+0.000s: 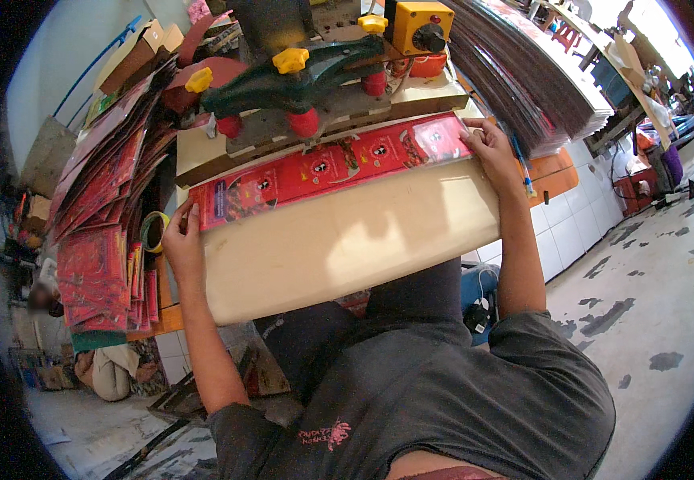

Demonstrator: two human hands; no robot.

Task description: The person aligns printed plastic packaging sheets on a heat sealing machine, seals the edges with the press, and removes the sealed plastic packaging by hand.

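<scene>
I hold a long red strip (331,166) of printed packets flat across the far edge of a pale cream surface (339,248). It runs from lower left to upper right, its far edge tucked under the machine (299,88). My left hand (181,240) is at the strip's left end, fingers (191,214) together and pressed on its corner, thumb side down on the surface. My right hand (491,148) is at the right end, fingers (475,136) curled close and pinching the glossy, clear-wrapped corner. Both ends are held, the strip lying taut between my hands.

The machine sits just behind the strip: a dark green arm with yellow knobs (291,60) on top and red feet (303,122) below, resting on a grey plate. A yellow box (419,26) with a black dial stands at its right rear.

To my left, a stack of red printed sheets (95,232) leans and spills down beside the surface, and a roll of tape (153,232) lies just beside my left wrist. To my right, a thick fanned stack of dark sheets (531,76) rises behind my right hand, touching or nearly touching it; I cannot tell which. An orange ledge (555,172) shows beneath that stack, above white tiles (579,216). The floor (643,312) at right is pale and stained. I wear a grey shirt (443,400).
</scene>
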